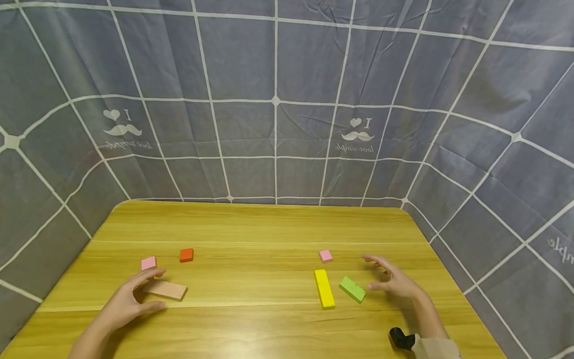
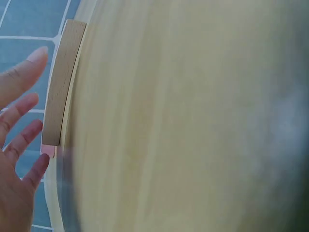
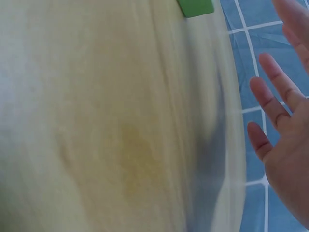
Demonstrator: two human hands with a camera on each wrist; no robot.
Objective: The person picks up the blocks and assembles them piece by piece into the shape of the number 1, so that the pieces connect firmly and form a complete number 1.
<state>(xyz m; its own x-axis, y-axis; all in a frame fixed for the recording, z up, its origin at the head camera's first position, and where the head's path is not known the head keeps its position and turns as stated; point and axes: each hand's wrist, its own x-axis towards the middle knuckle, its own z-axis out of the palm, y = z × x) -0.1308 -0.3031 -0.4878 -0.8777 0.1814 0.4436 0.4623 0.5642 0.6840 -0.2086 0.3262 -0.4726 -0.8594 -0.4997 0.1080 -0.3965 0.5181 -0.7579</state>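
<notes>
In the head view my left hand (image 1: 123, 301) hovers by a plain wooden block (image 1: 167, 289), thumb and fingers spread apart with nothing held. A pink block (image 1: 149, 263) lies just beyond those fingers. The wooden block (image 2: 64, 84) also shows in the left wrist view, past the spread fingers. On the right side, my right hand (image 1: 396, 281) is held over the table with fingers parted and nothing in it. Its thumb points toward a green block (image 1: 352, 289). Left of that lies a long yellow block (image 1: 325, 289), with a small pink block (image 1: 325, 256) farther back.
A red block (image 1: 186, 255) sits at the left, behind the wooden one. Near my right sleeve (image 1: 435, 347) is a black object (image 1: 401, 339). A grey curtain with white lines (image 1: 251, 129) surrounds the back and sides of the wooden table (image 1: 251, 229).
</notes>
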